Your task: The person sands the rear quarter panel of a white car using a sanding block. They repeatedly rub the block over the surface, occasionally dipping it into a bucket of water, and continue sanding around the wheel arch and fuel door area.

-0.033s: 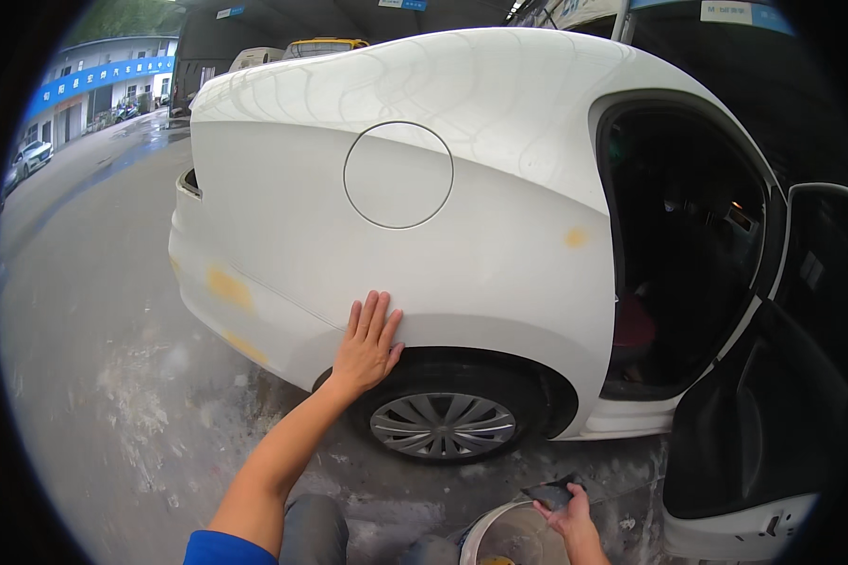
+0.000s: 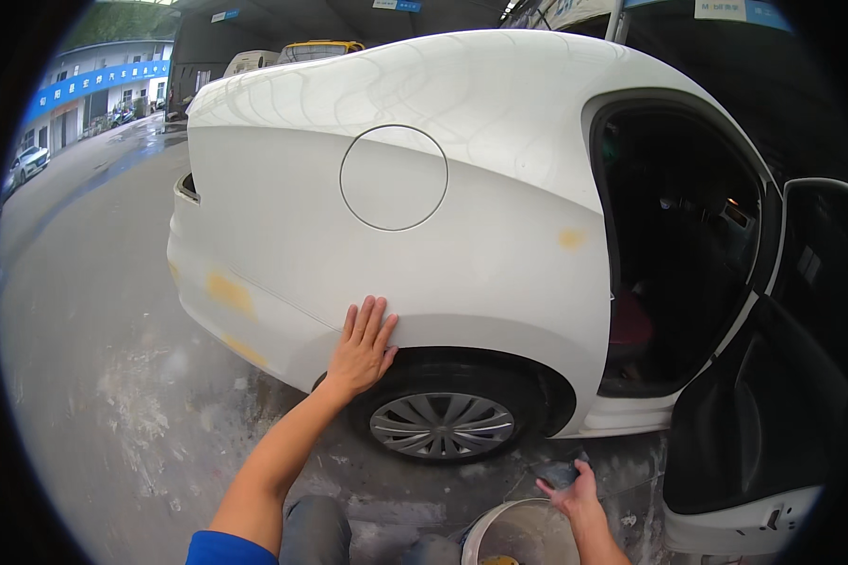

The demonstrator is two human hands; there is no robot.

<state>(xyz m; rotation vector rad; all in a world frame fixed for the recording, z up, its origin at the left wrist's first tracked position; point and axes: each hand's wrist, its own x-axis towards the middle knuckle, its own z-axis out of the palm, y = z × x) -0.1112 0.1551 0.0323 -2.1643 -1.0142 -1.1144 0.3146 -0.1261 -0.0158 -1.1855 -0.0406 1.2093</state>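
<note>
The rear side of a white car body (image 2: 499, 273) fills the middle of the view. Flat on the panel, at the rear edge of the wheel arch, rests my left hand (image 2: 361, 353), open with its fingers stretched out. My right hand (image 2: 572, 494) is low at the right, closed on a dark grey sheet of sandpaper (image 2: 558, 473), above the rim of a whitish bucket (image 2: 474, 539). Below my left hand is the rear wheel (image 2: 443, 424). Yellowish patches mark the rear bumper (image 2: 231, 294) and the panel near the door opening (image 2: 571, 239).
An open car door (image 2: 754, 424) juts out at the right, beside the dark door opening (image 2: 678, 245). Something yellow (image 2: 499, 561) shows inside the bucket. The grey floor (image 2: 132, 395) has whitish stains. Buildings and a parked car (image 2: 30, 165) stand far left.
My right hand has risen slightly with the sandpaper, further above the bucket. My left hand stays on the panel; the whole view has shifted a little.
</note>
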